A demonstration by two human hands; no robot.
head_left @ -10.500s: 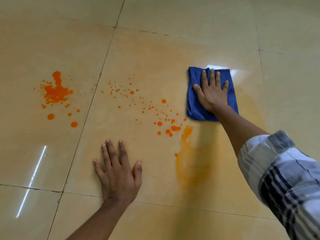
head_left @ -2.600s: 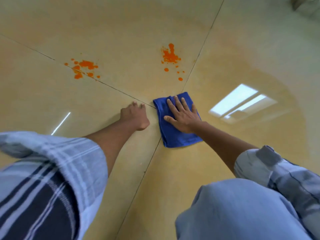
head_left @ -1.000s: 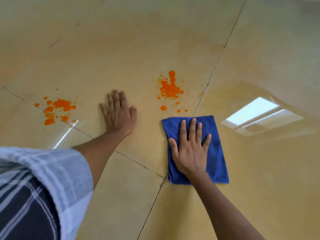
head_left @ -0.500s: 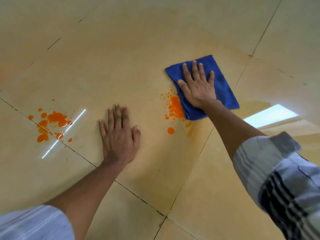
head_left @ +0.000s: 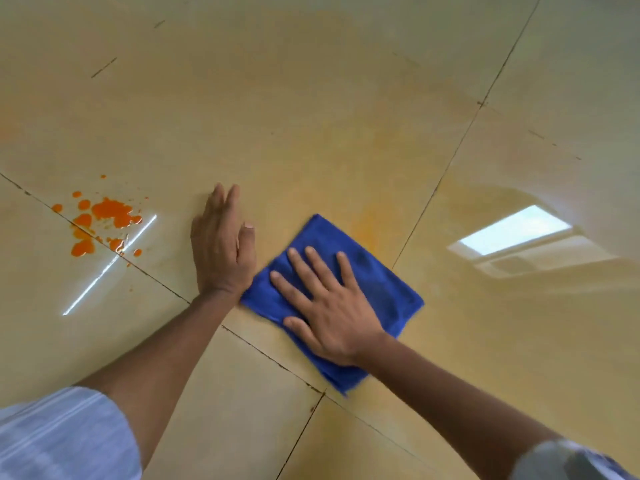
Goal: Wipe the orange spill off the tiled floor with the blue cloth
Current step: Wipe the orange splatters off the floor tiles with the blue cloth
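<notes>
1. On the tiled floor [head_left: 346, 109], the blue cloth [head_left: 388, 289] lay flat beneath the right hand [head_left: 332, 310], whose fingers were spread straight, pressing it.
2. Just beside it, the left hand [head_left: 221, 247] rested flat, fingers together.
3. Orange spill [head_left: 104, 220] remained well left of both.

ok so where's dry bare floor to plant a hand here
Bare tile lies beyond the left hand and cloth, and near the sleeve. Crowded: orange splatter far left, and both hands meeting at the cloth, right hand on it.
</notes>
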